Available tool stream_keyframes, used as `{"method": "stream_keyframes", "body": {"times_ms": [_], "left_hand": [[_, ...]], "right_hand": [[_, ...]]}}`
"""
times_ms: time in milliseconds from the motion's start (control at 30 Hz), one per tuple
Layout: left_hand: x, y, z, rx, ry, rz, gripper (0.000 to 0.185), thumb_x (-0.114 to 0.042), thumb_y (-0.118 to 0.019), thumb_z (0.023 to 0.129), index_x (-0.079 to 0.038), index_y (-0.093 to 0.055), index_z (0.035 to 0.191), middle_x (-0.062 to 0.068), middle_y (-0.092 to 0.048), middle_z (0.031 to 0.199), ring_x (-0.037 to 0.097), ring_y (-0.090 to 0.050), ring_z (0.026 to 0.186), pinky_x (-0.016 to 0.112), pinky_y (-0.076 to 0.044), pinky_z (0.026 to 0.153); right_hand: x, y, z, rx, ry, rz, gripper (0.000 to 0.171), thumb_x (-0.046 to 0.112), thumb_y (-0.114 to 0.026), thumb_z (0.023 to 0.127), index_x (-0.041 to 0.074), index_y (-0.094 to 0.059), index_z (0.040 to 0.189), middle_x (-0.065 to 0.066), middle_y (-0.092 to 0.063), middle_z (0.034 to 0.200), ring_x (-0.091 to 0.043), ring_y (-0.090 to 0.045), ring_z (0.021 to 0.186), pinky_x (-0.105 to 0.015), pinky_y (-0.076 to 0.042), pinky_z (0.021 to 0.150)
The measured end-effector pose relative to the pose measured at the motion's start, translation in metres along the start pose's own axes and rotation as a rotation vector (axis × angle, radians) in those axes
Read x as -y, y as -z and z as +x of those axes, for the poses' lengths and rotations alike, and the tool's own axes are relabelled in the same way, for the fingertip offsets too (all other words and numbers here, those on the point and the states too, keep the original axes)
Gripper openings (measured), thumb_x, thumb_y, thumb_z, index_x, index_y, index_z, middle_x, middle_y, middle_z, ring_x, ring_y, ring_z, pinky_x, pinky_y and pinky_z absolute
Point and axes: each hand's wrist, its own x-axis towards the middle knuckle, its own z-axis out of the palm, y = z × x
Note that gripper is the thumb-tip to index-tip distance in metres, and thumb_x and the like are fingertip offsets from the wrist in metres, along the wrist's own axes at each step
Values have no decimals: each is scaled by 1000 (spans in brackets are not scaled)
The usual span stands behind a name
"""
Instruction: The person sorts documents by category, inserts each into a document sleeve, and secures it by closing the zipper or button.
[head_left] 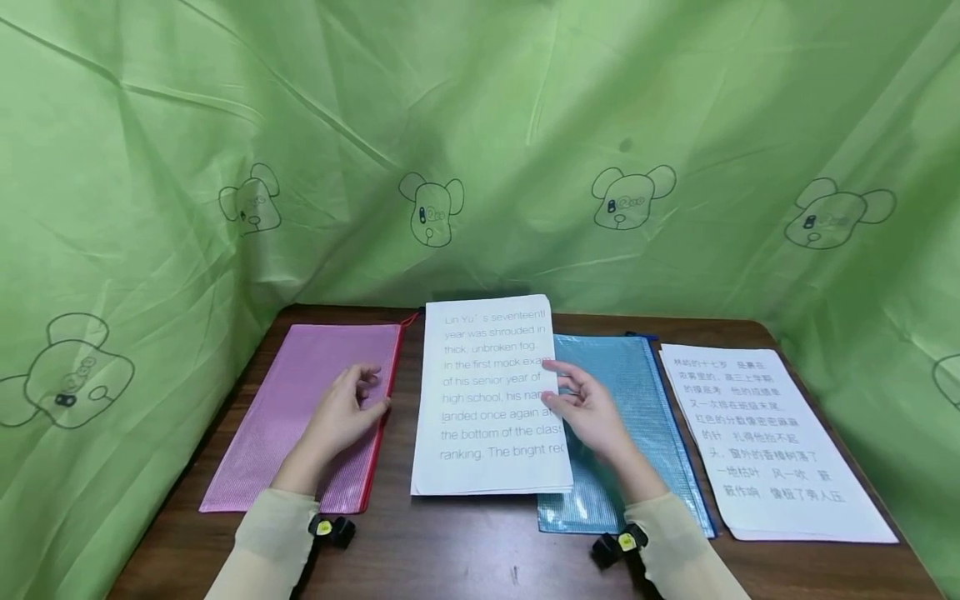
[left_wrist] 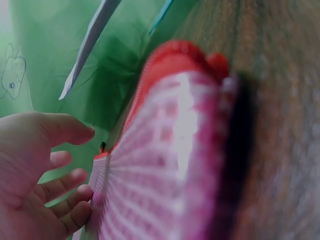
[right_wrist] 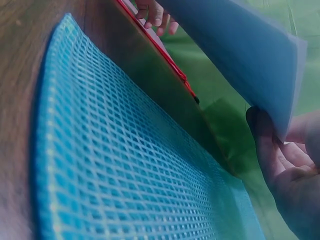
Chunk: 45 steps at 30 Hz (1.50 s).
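Observation:
Printed sheets of paper (head_left: 491, 396) with English text are raised above the table, pinched at their right edge between the thumb and fingers of my right hand (head_left: 588, 408). The right wrist view shows the underside of the sheets (right_wrist: 250, 55) and the thumb and fingers on either side of the edge. Below them lies a blue mesh zipper pouch (head_left: 626, 433), partly covered by the sheets. My left hand (head_left: 348, 417), fingers loosely bent and holding nothing, hovers over a pink zipper pouch (head_left: 300, 367) with a red zipper edge. In the left wrist view that pouch (left_wrist: 155, 165) is beside the fingers.
More sheets with Chinese text (head_left: 772, 450) lie on the right of the brown wooden table (head_left: 465, 550), beside the blue pouch. A green curtain (head_left: 517, 100) with bear-head drawings hangs behind and on both sides.

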Motion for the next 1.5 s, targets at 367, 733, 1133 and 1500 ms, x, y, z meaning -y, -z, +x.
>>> {"method": "stream_keyframes", "body": {"times_ms": [367,733,1133,1500], "left_hand": [[10,-4,0,9,61,40,55,-12,-86,91,2,-62,138,21,-67,128,36,-65,111,54,-53,98],[8,-5,2,13,60,64,53,-15,-84,92,3,-62,136,21,-67,125,35,-64,110,54,-53,97],[-2,7,10,40,33,95,45,-16,-82,94,5,-64,129,22,-69,119,37,-65,105,57,-53,94],[2,2,38,27,14,306,51,-25,-77,95,8,-61,130,31,-66,127,54,-57,124,64,-40,112]], "right_hand": [[-4,7,1,15,0,-16,50,7,-73,105,19,-63,152,-13,-76,130,-29,-78,101,-34,-64,79],[-10,11,3,16,-41,-69,49,8,-74,104,17,-63,151,-13,-77,125,-28,-78,94,-34,-64,76],[-20,5,4,7,-64,-78,49,7,-74,104,19,-64,150,-12,-77,124,-27,-79,93,-34,-63,75],[-22,4,4,18,-58,-85,49,7,-74,104,18,-64,150,-12,-77,124,-27,-79,93,-34,-63,75]]}}
